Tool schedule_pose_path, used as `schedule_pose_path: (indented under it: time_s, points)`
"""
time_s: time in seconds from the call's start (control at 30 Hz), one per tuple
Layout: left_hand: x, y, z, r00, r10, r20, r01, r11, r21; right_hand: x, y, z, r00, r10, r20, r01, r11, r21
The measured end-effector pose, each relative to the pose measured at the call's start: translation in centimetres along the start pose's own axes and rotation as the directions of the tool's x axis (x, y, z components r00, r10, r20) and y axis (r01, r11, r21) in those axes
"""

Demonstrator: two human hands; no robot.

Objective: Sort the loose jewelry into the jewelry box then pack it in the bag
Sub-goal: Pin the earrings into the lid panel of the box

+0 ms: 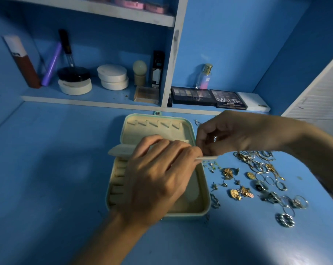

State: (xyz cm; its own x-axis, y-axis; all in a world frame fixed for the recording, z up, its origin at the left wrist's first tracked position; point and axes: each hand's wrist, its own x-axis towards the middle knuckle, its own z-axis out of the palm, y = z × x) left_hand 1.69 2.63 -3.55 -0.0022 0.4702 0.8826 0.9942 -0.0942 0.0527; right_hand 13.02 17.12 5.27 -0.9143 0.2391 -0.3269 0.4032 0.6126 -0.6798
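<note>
Left hand [158, 178] pinches the jewelry box [206, 192] flap [121, 151], stretched left-to-right; right hand [232, 134] pinches a silver piece [215, 139].

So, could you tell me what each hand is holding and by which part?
The left hand grips the cream divider flap near its right end. The right hand pinches a small silvery piece; which part is unclear.

Blue tabletop [47, 169]. Shelf [76, 101] behind: purple tube [52, 64], black jar [73, 74] on white compact [75, 87], two stacked compacts [113, 77]. Right bay: two palettes [192, 95] side by side, bottle [204, 76] behind.
</note>
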Motion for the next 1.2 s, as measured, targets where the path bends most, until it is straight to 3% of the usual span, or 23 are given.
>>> schedule_pose_path:
  time_s: [0.1, 0.2, 0.33, 0.43, 0.57, 0.8, 1.2]
  points:
    - [0.4, -0.3, -0.1, 1.0, 0.008, 0.024, -0.008, 1.0, 0.007, -0.6, 1.7, 0.9, 0.995, -0.055, -0.081, 0.075, 0.959, 0.274]
    - [1.0, -0.9, -0.1, 0.998, 0.049, 0.047, -0.048, 0.999, -0.022, -1.1, 3.1, 1.8, 0.975, -0.022, -0.222, 0.141, 0.834, 0.534]
    - [2.3, -2.2, 0.0, 0.993, 0.087, 0.079, -0.08, 0.993, -0.086, -1.8, 4.4, 2.8, 0.919, 0.109, -0.379, 0.143, 0.804, 0.577]
    - [3.3, -2.8, 0.3, 0.993, 0.074, 0.096, -0.069, 0.996, -0.062, -2.0, 5.2, 3.3, 0.899, 0.142, -0.414, 0.066, 0.891, 0.45]
    - [4.4, -3.6, 1.2, 0.996, -0.014, 0.085, 0.015, 1.0, -0.012, -2.3, 5.4, 3.4, 0.909, 0.076, -0.41, -0.02, 0.99, 0.14]
    - [2.9, -3.4, 2.4, 0.994, -0.108, -0.014, 0.108, 0.991, 0.073, -3.2, 5.5, 3.5, 0.963, -0.039, -0.265, -0.049, 0.946, -0.319]
    - [2.2, -3.1, 2.6, 0.99, -0.134, -0.045, 0.135, 0.991, 0.007, -5.0, 5.9, 3.0, 0.988, 0.079, -0.132, -0.135, 0.861, -0.49]
